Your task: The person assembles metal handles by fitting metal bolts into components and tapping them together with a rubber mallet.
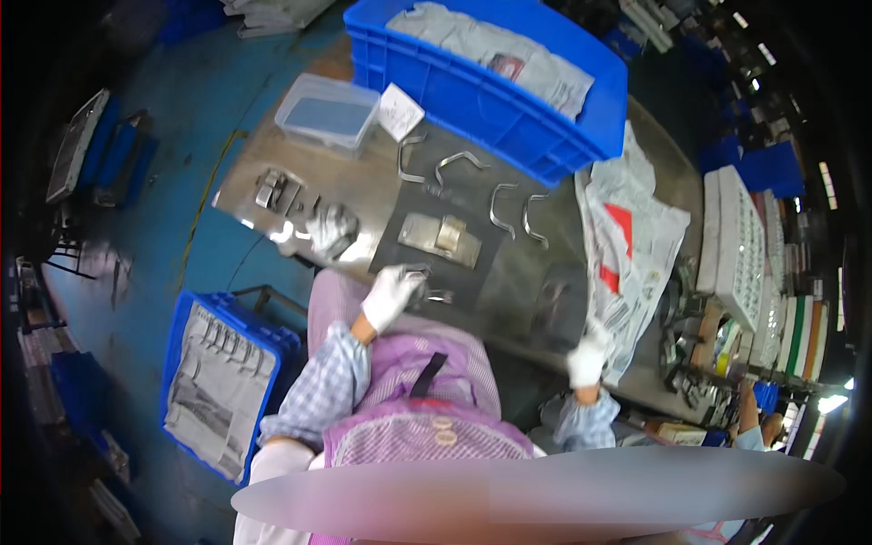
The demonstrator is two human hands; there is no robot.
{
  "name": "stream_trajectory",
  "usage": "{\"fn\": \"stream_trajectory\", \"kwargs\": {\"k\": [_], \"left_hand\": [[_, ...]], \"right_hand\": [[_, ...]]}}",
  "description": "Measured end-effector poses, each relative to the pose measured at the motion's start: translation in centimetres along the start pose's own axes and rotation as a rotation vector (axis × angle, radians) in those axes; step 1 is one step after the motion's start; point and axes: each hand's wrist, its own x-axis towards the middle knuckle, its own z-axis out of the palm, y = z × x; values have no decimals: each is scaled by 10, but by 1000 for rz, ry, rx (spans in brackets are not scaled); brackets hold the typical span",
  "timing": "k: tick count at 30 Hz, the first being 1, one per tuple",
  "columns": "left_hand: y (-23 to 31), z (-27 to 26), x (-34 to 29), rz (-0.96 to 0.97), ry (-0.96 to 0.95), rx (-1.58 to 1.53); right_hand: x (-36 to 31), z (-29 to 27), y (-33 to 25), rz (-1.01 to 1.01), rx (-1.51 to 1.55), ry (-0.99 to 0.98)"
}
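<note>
My left hand (392,295), in a white glove, is at the near edge of the table with its fingers curled round a small dark, shiny piece I cannot make out. A small metal piece (440,296) lies beside it on a dark mat (386,241). Beyond it on the mat sits a metal plate (418,232) with a yellowish roll (450,233) on it. Several bent metal handles (502,211) lie further back. My right hand (589,359), also gloved, is at the edge of a white and red plastic bag (640,241); its fingers are blurred.
A large blue crate (454,104) with wrapped goods stands at the back, near a clear plastic box (322,123) and white card (400,111). Crumpled grey cloth (333,230) and metal parts (272,189) lie left. A blue bin (171,381) holding bent handles is lower left.
</note>
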Motion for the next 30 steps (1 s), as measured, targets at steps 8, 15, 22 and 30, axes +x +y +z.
{"fn": "stream_trajectory", "kwargs": {"k": [8, 15, 22, 30], "left_hand": [[13, 23, -5, -84, -495, -871], [33, 34, -15, -164, 13, -457], [58, 31, -34, -232, 112, -627], [57, 18, -24, -136, -138, -664]], "right_hand": [[1, 54, 143, 133, -283, 162], [-2, 52, -76, -324, 44, -147], [2, 120, -83, -501, 202, -278], [11, 111, -80, -559, 263, -133]]}}
